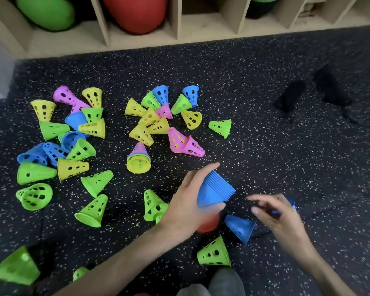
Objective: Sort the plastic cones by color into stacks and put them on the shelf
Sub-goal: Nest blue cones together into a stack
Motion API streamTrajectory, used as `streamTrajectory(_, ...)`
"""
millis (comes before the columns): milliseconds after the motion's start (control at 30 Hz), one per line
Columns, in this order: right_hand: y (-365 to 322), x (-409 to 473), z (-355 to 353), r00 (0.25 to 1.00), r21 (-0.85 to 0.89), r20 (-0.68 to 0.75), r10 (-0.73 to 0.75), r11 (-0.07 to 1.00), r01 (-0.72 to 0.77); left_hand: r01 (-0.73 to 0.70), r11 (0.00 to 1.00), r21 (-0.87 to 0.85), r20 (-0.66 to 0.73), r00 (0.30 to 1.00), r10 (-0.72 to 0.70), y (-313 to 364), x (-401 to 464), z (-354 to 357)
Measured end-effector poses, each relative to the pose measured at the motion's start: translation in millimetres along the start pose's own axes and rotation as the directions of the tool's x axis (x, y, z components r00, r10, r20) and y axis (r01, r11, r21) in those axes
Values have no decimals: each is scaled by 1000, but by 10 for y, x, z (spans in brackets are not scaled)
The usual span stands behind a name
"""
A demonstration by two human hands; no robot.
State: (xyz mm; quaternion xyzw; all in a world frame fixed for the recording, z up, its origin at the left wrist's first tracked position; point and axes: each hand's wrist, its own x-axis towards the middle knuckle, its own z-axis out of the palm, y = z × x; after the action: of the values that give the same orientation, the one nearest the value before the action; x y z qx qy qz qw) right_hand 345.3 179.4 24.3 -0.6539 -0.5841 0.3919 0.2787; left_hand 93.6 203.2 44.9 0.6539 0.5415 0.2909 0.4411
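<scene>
The left hand (187,201) gripped a blue stack (215,190) of nested cones, thumb and fingers curled round it, holding it tilted above the floor (265,92). The right hand (275,212) was blurred, its fingers loosely spread; something blue showed behind it, but whether it held that I could not tell. Between the hands a single blue cone (240,228) lay on its side, with a red cone (207,225) partly hidden under the left hand. A green cone (214,253) lay nearer the person. Farther out, loose yellow, green, pink and blue cones lay scattered in two clusters, among them a mixed stack (138,160). Beyond stood the shelf (177,22), holding a green ball (46,11) and a red ball (137,12).
</scene>
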Motion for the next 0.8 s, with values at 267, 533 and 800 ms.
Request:
streamTrajectory(267,410,-106,191,993,-140,56,102,986,-93,27,1000,-1,13,1000,-27,21,-74,82)
streamTrajectory(533,549,-44,350,987,-67,-27,160,985,-162,65,998,10,43,997,-66,-12,-90,68)
streamTrajectory(800,32,18,181,978,182,-159,135,978,-106,69,998,9,54,996,-70,2,-79,65)
